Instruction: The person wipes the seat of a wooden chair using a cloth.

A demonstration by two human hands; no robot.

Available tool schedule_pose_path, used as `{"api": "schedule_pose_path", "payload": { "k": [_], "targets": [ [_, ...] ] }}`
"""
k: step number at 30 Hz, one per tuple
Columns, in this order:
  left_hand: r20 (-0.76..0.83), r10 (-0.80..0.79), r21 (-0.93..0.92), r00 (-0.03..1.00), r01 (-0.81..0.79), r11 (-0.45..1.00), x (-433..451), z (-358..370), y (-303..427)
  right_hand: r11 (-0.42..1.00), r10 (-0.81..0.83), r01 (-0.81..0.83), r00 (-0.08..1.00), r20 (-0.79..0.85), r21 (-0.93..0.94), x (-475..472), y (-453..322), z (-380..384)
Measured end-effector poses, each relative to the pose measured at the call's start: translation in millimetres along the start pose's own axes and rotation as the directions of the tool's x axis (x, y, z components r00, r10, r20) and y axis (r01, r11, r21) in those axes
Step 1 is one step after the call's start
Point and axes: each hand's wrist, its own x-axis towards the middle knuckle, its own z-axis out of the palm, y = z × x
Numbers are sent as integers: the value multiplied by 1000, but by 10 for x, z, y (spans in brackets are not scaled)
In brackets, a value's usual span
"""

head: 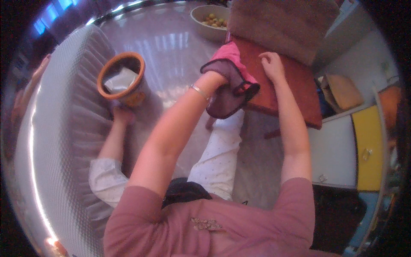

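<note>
My left hand is hidden inside a pink cloth piece with black mesh and dark trim [236, 80]; only the wrist with a metal bangle [199, 91] shows. Cloth and hand are at the left edge of a reddish wooden seat [295, 77]. Over that seat is my right hand [272, 66], its fingers loosely bent and nothing visible in them. Whether it touches the wood is unclear. A tall brown panel [282, 25] rises behind the seat.
A bin with an orange rim [139, 85] holds whitish plastic, left of me beside a grey quilted bed [53, 128]. Farther off, a pale basin [205, 29] contains several round fruits. At right are a cabinet with white and yellow doors [369, 151] and a brown carton or bag [343, 91].
</note>
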Motion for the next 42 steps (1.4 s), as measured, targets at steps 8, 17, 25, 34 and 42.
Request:
{"api": "schedule_pose_path", "payload": {
  "k": [8, 17, 25, 34, 42],
  "targets": [
    [-74, 167, 71, 983, -162, 984, -629, -16, 310, 1000, -25, 25, 1000, -10, -8, -14, 92, -37],
    [-149, 254, 84, 956, -244, 966, -853, -188, 578, 1000, -14, 14, 1000, -13, 2, -59, 25, -66],
    [159, 121, 217, 980, -154, 964, -268, -167, 381, 999, -51, 51, 999, -19, 2, -56, -54, -90],
    [137, 39, 100, 990, -53, 994, 81, -39, 141, 998, -66, 66, 998, -20, -8, 3, 60, -19],
    [137, -31, 97, 990, 17, 995, 287, -36, 27, 998, -60, 60, 998, -5, 17, -22, 57, 12]
  ]
}}
